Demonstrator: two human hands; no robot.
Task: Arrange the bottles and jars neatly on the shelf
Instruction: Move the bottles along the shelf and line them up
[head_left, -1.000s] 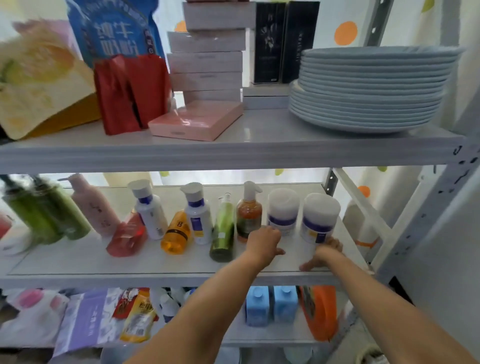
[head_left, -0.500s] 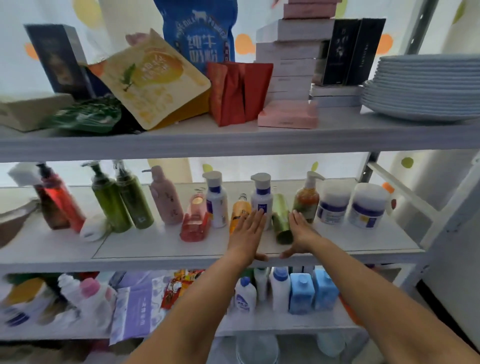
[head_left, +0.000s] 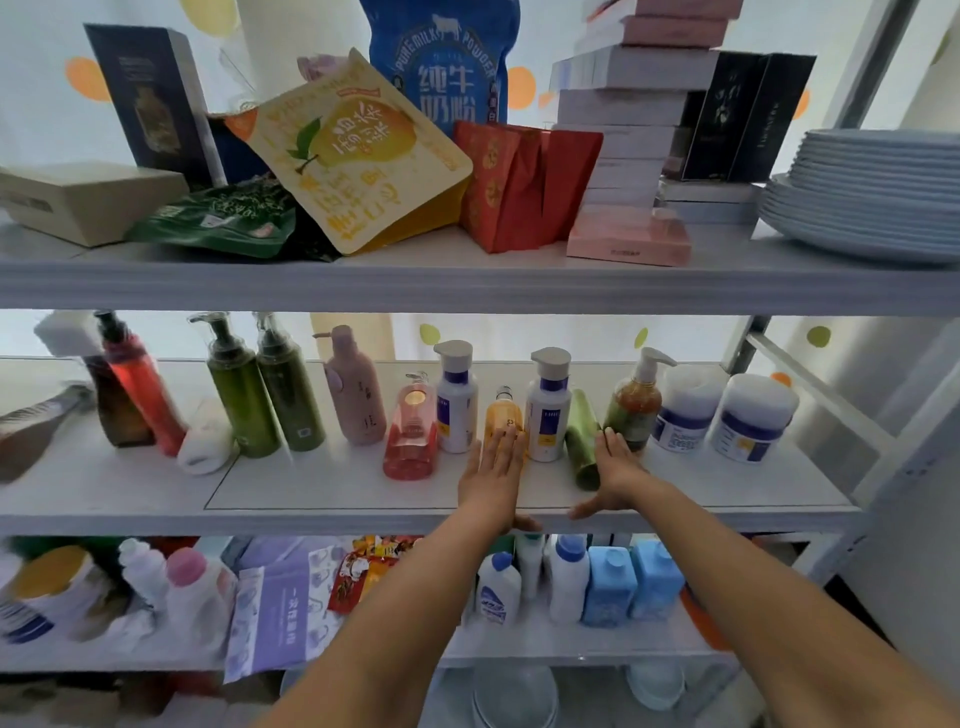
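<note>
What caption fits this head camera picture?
Two open hands, left hand and right hand, reach toward the small orange bottle on the white middle shelf.

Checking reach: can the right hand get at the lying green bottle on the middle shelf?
Probably yes. The right hand lies flat, open and empty just right of the green bottle, nothing between them.

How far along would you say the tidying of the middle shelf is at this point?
Partly done. At the right, two white jars stand upright side by side. In hand: the left hand lies flat, open, against the orange bottle, and the right hand, also open, beside the tilted green tube. Left: the leaning pink bottle and the cluttered left end with the red bottle.
</note>
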